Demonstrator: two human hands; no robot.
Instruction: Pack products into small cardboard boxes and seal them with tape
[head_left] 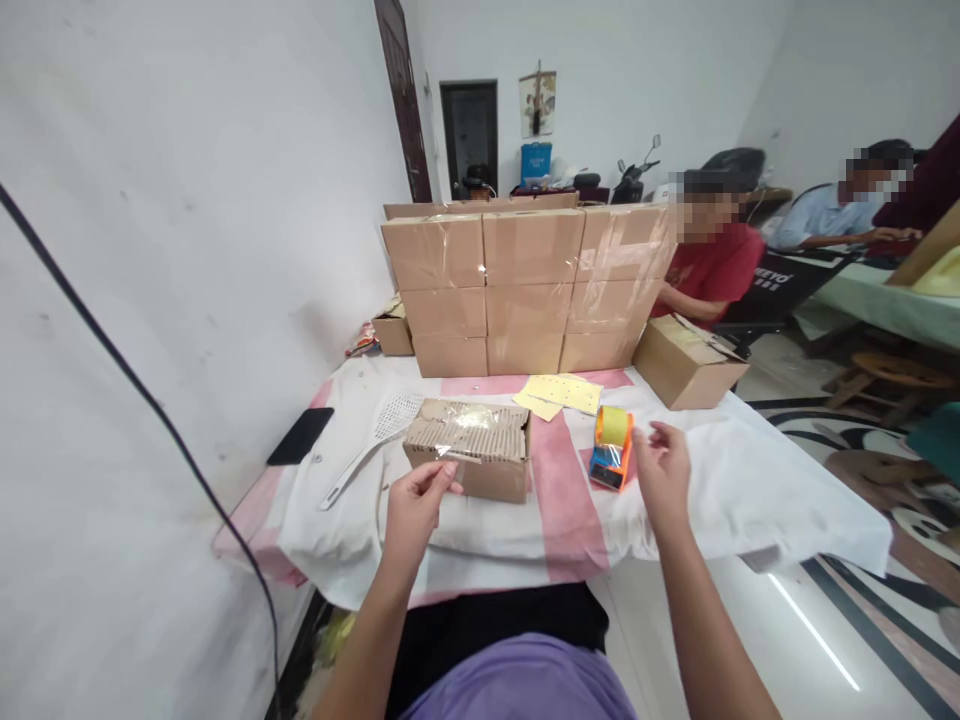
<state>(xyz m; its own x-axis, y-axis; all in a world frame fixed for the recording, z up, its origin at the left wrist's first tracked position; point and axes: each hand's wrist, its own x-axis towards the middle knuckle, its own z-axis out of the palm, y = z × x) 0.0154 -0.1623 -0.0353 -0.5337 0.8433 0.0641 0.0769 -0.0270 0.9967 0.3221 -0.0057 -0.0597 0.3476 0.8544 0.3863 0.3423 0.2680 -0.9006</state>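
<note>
A small cardboard box point(480, 455) lies on the cloth-covered table point(720, 500), its top packed with corrugated pieces and crossed by clear tape. My left hand point(416, 505) pinches the loose end of that tape at the box's near left corner. My right hand point(661, 472) hovers just right of an orange tape dispenser point(611, 450) with a yellowish roll, fingers loosely curled, holding nothing.
A wall of taped cardboard boxes point(525, 290) stands at the table's far side, one more box point(686, 362) to its right. A white slotted spatula point(371, 445), a black phone point(300, 436) and yellow sheets point(562, 392) lie nearby. Two people sit beyond, right.
</note>
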